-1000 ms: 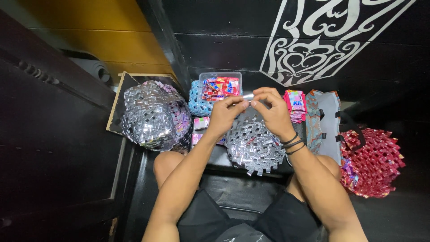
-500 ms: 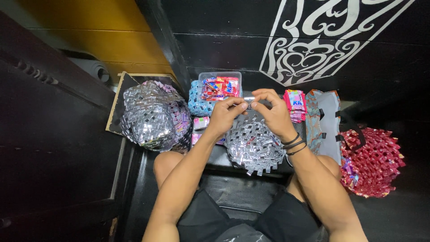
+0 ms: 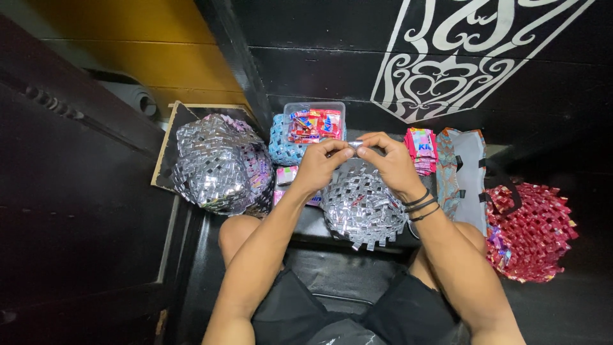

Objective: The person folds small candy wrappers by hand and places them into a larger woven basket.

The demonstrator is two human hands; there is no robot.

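A round silver woven piece (image 3: 363,207), made of folded foil wrappers, rests on a dark board across my lap. My left hand (image 3: 318,165) and my right hand (image 3: 391,163) meet at its far edge. Both pinch one small folded silver strip (image 3: 355,145) between their fingertips. Dark bands circle my right wrist.
A bigger silver woven basket (image 3: 220,163) sits to the left on a framed board. Behind it are a blue woven piece (image 3: 281,144) and a clear tub of red wrappers (image 3: 316,122). A pink wrapper stack (image 3: 421,149), a patterned bag (image 3: 465,176) and a red woven basket (image 3: 533,227) lie right.
Both hands have stayed at the far edge of the silver piece, with only small finger movements on the strip.
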